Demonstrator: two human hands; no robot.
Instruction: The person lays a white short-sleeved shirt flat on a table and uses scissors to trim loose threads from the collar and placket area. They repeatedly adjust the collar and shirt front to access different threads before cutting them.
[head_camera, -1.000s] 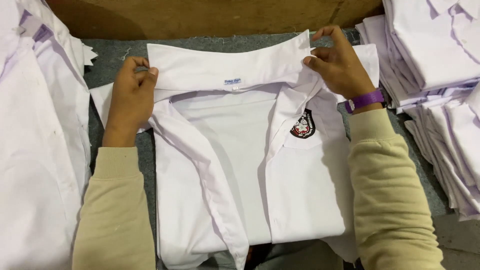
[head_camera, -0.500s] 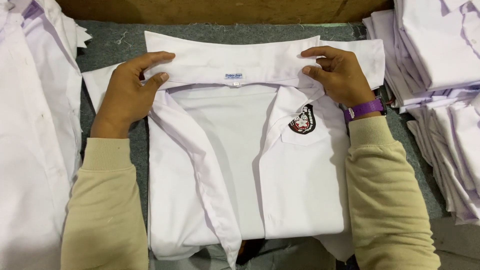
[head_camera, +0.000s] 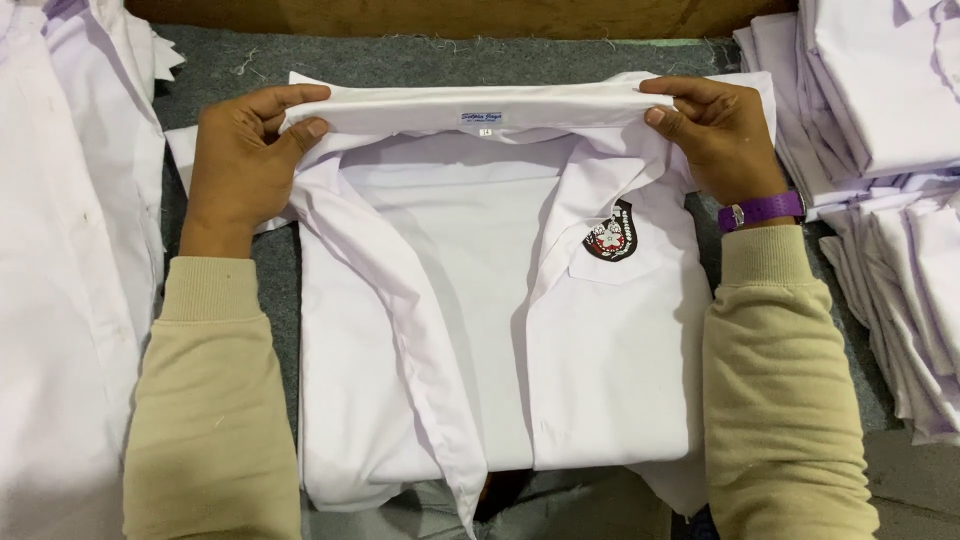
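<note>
A white shirt (head_camera: 600, 360) lies front-up and unbuttoned on a grey felt-covered table (head_camera: 420, 62). It has a dark round badge (head_camera: 610, 234) on the chest pocket. Its collar (head_camera: 470, 105) runs across the top and is folded over. My left hand (head_camera: 240, 165) pinches the collar's left end between thumb and fingers. My right hand (head_camera: 715, 135) grips the collar's right end the same way; a purple band (head_camera: 760, 210) is on that wrist. Both forearms wear beige sleeves.
A tall stack of folded white shirts (head_camera: 880, 90) stands at the right, with more spread below it (head_camera: 920, 320). Loose white shirts (head_camera: 60, 250) lie heaped along the left. A brown wooden edge (head_camera: 450, 15) borders the table's far side.
Both hands have drawn inward and toward me along the collar, folding it down flat over the neckline. The shirt body has stayed in place.
</note>
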